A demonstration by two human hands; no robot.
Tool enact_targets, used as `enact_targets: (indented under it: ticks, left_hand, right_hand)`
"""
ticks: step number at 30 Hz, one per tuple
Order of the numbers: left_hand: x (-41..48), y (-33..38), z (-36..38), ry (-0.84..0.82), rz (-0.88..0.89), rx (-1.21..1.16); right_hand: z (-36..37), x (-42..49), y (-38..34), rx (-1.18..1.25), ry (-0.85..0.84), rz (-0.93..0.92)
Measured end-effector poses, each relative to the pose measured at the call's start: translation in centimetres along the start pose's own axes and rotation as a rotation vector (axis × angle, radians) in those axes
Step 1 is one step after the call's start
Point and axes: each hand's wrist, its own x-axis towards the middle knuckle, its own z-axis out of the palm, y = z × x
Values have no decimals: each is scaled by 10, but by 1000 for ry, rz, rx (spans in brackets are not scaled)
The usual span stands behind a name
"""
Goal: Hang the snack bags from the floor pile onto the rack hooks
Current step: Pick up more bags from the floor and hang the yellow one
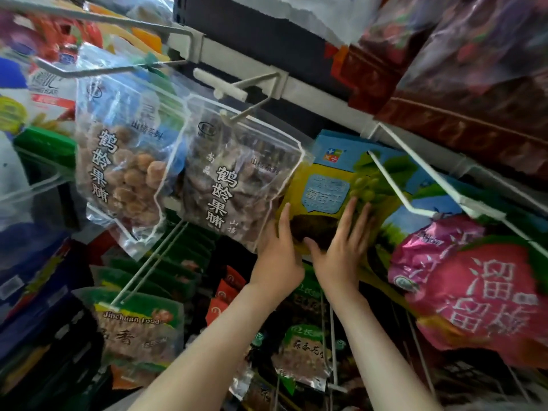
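Observation:
A yellow-green raisin bag (326, 191) with a blue top hangs at the centre of the rack, below a white wire hook (394, 185). My left hand (278, 250) grips its lower left edge, fingers curled round the side. My right hand (344, 241) lies flat against the bag's front, fingers spread and pointing up. To the left, two clear bags of dried fruit (124, 161) (234, 185) hang on white hooks (249, 111). The floor pile is out of view.
A pink plum bag (474, 289) hangs close on the right. Dark red bags (462, 69) fill the row above. Green peanut bags (136, 321) hang on lower hooks, and long bare wire hooks (154, 262) stick out towards me. A white rail (320, 93) crosses the rack.

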Motion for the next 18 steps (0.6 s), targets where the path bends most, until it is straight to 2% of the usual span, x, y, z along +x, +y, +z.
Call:
enact_targets:
  ticks: [6,11,14,18]
  left_hand:
    - [-5,-4,4,23,50,-31]
    - [2,-7,-7,-123,-37,-209]
    - [-19,-2,-7,-104,-1,-130]
    - [-96,13,0,-80,77,14]
  right_hand:
    - [-2,-14,1,62,-53,78]
    - [-8,-34,0,149,-247,91]
    - [-16,-62,-3,149,-303,98]
    - [-30,-138,-6,89,-201,40]
